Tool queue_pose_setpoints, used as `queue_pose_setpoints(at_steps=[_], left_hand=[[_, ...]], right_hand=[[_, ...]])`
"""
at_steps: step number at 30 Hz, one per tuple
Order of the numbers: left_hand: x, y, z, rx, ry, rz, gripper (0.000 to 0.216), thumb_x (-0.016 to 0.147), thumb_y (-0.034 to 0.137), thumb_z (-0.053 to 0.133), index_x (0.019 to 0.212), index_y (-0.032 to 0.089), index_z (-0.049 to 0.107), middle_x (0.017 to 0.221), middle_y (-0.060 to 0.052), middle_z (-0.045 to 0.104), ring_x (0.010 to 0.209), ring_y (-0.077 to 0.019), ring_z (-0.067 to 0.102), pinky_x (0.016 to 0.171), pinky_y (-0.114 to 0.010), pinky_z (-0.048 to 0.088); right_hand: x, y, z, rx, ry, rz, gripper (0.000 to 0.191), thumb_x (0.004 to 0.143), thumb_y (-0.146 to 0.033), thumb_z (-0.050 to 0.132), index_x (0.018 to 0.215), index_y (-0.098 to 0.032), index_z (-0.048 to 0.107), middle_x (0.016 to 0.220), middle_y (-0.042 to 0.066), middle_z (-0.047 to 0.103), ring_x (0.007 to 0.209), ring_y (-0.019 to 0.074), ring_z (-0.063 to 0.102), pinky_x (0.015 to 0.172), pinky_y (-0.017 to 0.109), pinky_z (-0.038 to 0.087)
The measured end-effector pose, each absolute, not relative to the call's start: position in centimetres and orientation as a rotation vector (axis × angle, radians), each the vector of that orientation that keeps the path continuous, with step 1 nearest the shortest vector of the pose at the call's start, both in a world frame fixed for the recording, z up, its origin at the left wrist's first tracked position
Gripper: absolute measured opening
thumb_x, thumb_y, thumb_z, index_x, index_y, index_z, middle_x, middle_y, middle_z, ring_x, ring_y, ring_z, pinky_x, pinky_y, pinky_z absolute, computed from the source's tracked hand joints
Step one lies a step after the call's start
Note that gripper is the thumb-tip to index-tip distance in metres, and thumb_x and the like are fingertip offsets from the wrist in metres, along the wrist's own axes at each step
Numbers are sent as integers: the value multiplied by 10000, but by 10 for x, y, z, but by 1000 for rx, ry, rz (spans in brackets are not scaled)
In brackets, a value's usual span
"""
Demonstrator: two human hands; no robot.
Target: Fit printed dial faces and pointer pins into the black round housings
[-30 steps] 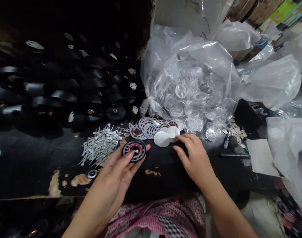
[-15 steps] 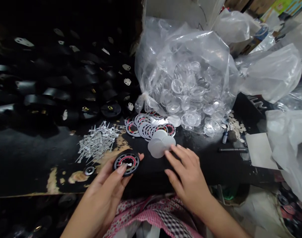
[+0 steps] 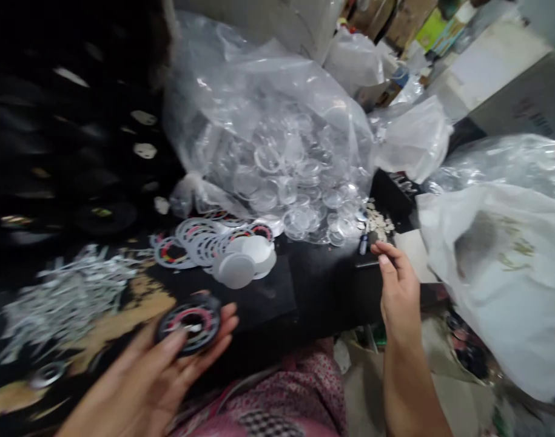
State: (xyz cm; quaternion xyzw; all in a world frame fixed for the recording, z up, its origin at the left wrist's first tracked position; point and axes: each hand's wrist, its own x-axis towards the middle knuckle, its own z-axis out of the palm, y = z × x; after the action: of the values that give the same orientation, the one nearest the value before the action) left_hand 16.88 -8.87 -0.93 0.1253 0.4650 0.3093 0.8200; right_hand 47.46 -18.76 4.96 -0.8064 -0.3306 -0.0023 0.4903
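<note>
My left hand (image 3: 168, 364) holds a round black dial (image 3: 189, 323) with red and white markings, fingers curled under it and thumb on top, low over the black table (image 3: 322, 285). My right hand (image 3: 395, 291) reaches right, its fingertips at a thin dark tool (image 3: 367, 264) lying near the table's right edge; whether it grips the tool is unclear. A stack of plain white discs (image 3: 241, 264) and several printed dial faces (image 3: 195, 240) lie between the hands. The picture is blurred by motion.
A clear plastic bag (image 3: 268, 139) full of transparent round covers sits behind the discs. A heap of small metal pointers (image 3: 63, 297) lies at the left, black round housings (image 3: 104, 215) behind it. White and clear bags (image 3: 495, 267) crowd the right. A small blue-handled screwdriver (image 3: 363, 243) stands nearby.
My right hand left the white discs and moved right to the dark tool. The view swung to the right. My left hand kept the dial and drew nearer to me.
</note>
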Motion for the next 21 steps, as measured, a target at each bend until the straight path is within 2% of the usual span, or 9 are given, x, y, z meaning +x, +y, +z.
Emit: queue_pose_setpoints(at_steps=[2, 4, 6, 8, 12, 16, 21], left_hand=[[179, -93, 1, 207, 989, 619, 298, 746, 353, 823, 991, 195, 758, 1089, -140, 793, 1039, -326, 742, 852, -388, 636], [187, -95, 8, 155, 962, 592, 319, 821, 396, 764, 1048, 172, 750, 1151, -160, 771, 1076, -315, 728, 921, -407, 605], [190, -96, 11, 111, 946, 584, 330, 875, 426, 707, 1062, 157, 746, 1166, -166, 763, 1092, -306, 722, 969, -420, 575], [189, -97, 11, 90, 946, 597, 309, 883, 420, 701, 1039, 158, 751, 1151, -154, 768, 1079, -298, 726, 973, -419, 569], [185, -96, 9, 119, 856, 605, 256, 853, 387, 743, 1017, 192, 773, 1086, -112, 790, 1018, -265, 745, 930, -376, 578], [184, -93, 7, 105, 764, 592, 271, 800, 390, 796, 1017, 228, 782, 1064, -86, 794, 986, -240, 748, 897, -346, 579], [184, -91, 9, 88, 809, 548, 228, 854, 360, 740, 1050, 248, 775, 1095, -67, 782, 1031, -235, 731, 942, -354, 554]], right_hand=[[479, -176, 36, -1814, -692, 130, 186, 882, -297, 598, 1010, -181, 665, 881, 35, 674, 847, 181, 641, 866, 387, 503], [463, -158, 32, -1635, -630, 227, 84, 837, -219, 582, 907, -201, 625, 704, -31, 556, 639, 129, 545, 707, 317, 485], [432, -141, 41, -1464, -662, 418, 71, 829, -185, 528, 853, -225, 581, 611, -63, 446, 534, 113, 454, 619, 296, 456], [395, -126, 54, -1331, -792, 668, 111, 865, -214, 463, 837, -238, 568, 556, -63, 416, 494, 120, 431, 589, 309, 463], [338, -109, 66, -1145, -975, 947, 172, 909, -196, 417, 838, -235, 569, 569, -54, 421, 501, 123, 430, 562, 304, 449], [323, -103, 64, -1142, -1191, 977, 215, 931, -160, 405, 847, -232, 589, 662, -31, 485, 576, 127, 490, 588, 306, 456], [323, -97, 64, -1201, -1478, 915, 233, 944, -174, 370, 804, -225, 549, 697, -10, 530, 649, 143, 549, 614, 310, 486]])
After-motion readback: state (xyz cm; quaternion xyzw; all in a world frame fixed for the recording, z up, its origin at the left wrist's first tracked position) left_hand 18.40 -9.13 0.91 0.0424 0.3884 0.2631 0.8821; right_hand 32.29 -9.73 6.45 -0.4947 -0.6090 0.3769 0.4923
